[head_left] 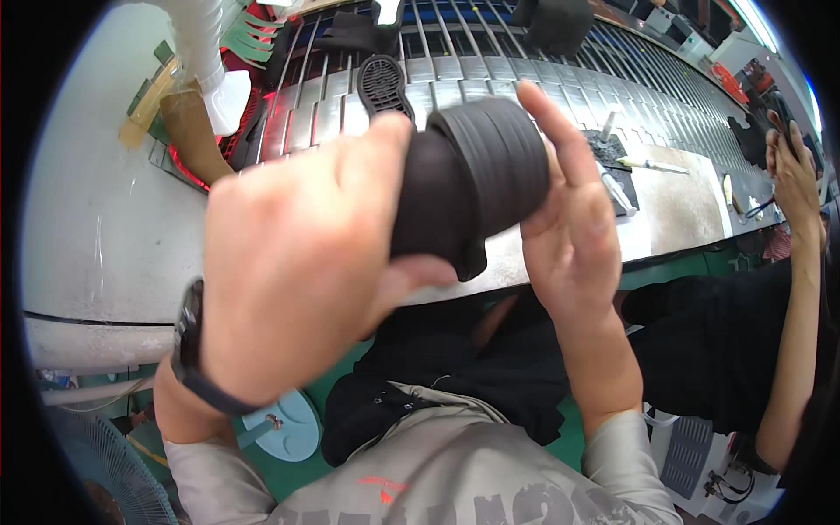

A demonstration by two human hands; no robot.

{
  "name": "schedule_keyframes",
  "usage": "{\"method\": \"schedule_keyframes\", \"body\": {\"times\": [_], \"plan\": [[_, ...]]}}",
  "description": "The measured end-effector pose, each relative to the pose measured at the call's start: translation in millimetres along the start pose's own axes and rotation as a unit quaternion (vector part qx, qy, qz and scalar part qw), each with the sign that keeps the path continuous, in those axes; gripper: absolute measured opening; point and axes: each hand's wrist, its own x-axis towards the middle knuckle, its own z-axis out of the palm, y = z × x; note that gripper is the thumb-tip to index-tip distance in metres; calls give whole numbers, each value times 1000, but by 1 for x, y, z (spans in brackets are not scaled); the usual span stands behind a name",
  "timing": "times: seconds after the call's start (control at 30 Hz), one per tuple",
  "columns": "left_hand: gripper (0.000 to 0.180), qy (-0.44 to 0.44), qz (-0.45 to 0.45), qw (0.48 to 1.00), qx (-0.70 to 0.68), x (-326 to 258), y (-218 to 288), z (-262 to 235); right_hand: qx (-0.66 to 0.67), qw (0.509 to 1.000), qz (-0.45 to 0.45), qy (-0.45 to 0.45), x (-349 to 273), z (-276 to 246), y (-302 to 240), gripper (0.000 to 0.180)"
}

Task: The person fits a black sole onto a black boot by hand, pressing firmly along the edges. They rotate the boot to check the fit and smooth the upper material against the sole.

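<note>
My left hand [297, 245], with a dark band on the wrist, is closed around a black shoe upper [437, 197]. The upper has a soft, plain part near my fingers and a wide ribbed section [499, 162] facing right. My right hand [573, 219] stands just right of the ribbed section, palm turned inward and fingers stretched upward, at or against its edge; contact is partly hidden. Both hands are slightly blurred. Beyond the upper, a black treaded shoe sole [382, 87] lies on the metal conveyor.
Slatted metal conveyor [455, 70] runs across the back, with black pieces [350, 33] on it. A white ribbed duct [194, 44] hangs at left. Brushes [617, 188] lie on the bench [682, 197] at right. Another person's hand [794, 171] holds a dark object at far right.
</note>
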Motion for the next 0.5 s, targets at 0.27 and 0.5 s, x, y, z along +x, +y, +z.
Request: {"method": "schedule_keyframes", "body": {"times": [0.27, 0.5], "plan": [[89, -108, 66, 981, -144, -27, 33, -29, -210, 978, 14, -13, -46, 19, -59, 69], [83, -43, 141, 986, -84, -60, 57, -7, -130, 987, -93, -16, -80, 18, -45, 35]]}}
